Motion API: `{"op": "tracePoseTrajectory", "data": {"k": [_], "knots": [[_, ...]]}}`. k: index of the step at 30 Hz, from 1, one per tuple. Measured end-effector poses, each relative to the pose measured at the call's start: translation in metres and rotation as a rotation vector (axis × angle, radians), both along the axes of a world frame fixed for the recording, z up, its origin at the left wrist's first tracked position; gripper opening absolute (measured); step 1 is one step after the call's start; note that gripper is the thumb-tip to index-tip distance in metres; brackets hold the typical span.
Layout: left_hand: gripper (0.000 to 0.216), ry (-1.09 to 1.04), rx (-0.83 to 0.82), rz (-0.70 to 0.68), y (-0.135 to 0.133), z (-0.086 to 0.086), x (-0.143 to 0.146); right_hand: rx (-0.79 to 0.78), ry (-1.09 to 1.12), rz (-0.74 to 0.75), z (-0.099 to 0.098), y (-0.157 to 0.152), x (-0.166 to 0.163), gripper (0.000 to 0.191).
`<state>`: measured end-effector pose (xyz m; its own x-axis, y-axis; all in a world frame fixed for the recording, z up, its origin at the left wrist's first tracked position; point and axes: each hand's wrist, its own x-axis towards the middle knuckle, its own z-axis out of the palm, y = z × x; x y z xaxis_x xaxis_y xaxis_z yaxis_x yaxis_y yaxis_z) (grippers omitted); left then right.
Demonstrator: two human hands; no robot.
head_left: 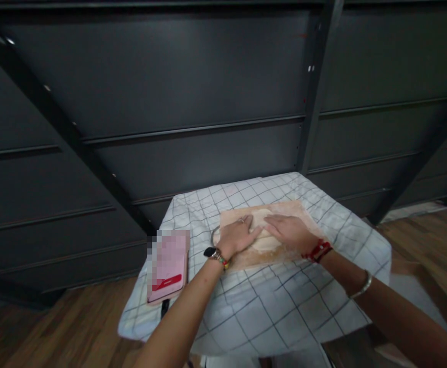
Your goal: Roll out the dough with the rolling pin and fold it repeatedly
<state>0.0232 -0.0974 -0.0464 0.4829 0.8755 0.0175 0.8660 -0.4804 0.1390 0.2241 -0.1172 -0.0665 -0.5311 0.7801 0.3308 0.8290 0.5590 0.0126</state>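
A pale flat piece of dough [264,225] lies on a floured wooden board [290,212] on a small table covered with a white checked cloth [269,306]. My left hand [238,236] presses on the dough's left side, fingers flat and together, a ring on one finger and a watch at the wrist. My right hand [290,231] lies flat on the dough's right side, fingers stretched toward the left hand; red bands and a bangle sit on that arm. A thin metal ring [213,236] peeks out at the board's left edge.
A pink phone [168,266] lies on the cloth at the table's left edge, a dark cable under it. Dark grey panelled wall with metal struts [315,87] stands right behind the table. Wooden floor [54,327] surrounds it.
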Motion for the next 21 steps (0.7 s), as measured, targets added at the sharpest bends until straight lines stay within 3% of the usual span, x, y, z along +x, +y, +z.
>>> {"op": "tracePoseTrajectory", "data": {"k": [2,6,10,14,21], "knots": [[0.062,0.009,0.05,0.008,-0.021,0.002,0.001,0.014,0.037,-0.061,0.0,-0.018,-0.003,0.043],[0.054,0.012,0.158,0.026,-0.055,-0.001,0.002,0.078,0.079,-0.048,-0.005,-0.046,-0.005,0.039],[0.05,-0.026,0.257,0.02,-0.064,-0.012,0.001,0.13,0.097,-0.019,-0.014,-0.055,-0.002,0.041],[0.04,-0.028,0.34,-0.009,-0.04,-0.016,0.003,0.076,0.068,-0.035,-0.01,-0.035,-0.001,0.043],[0.04,0.063,0.266,0.153,0.027,-0.005,0.014,-0.142,0.033,-0.1,0.012,0.03,-0.006,0.047]]}}
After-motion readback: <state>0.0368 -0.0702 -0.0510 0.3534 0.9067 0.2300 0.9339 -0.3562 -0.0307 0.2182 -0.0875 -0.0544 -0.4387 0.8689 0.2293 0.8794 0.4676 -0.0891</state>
